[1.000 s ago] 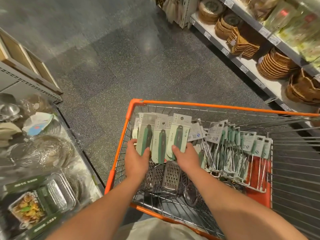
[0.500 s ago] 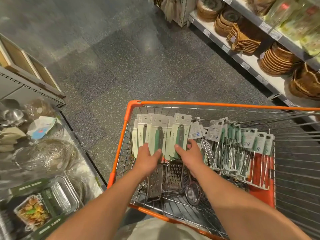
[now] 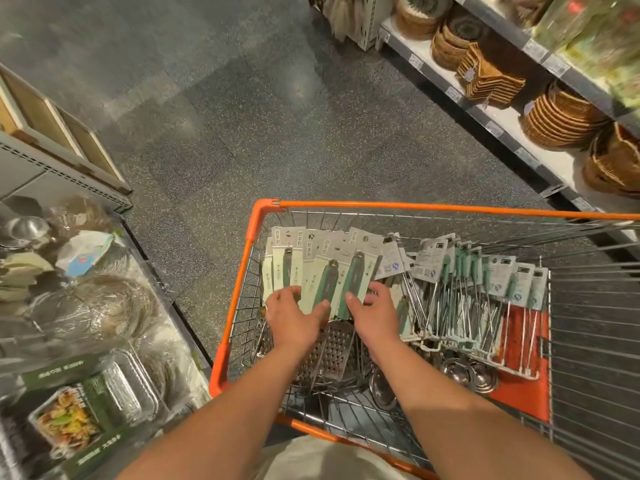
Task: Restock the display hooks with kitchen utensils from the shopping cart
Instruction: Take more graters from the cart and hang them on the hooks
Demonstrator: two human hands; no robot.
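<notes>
An orange-rimmed wire shopping cart (image 3: 415, 206) stands in front of me. At its left end is a bunch of carded graters (image 3: 325, 271) with green handles and perforated steel blades. My left hand (image 3: 294, 322) grips the bunch from the left, thumb across the front card. My right hand (image 3: 375, 311) grips it from the right, thumb on a green handle. A row of carded utensils with teal handles (image 3: 485, 289) leans in the cart's right half. No display hooks are in view.
Steel ladle bowls (image 3: 464, 372) lie on the cart floor. A low shelf at the left holds foil trays (image 3: 114, 393) and wire strainers (image 3: 104, 306). Shelves with wicker baskets (image 3: 561, 116) run along the right. Grey speckled floor (image 3: 259, 116) lies ahead.
My two hands have come closer together, squeezing the fanned grater cards into a tighter bunch. The cart and the other utensils stayed put.
</notes>
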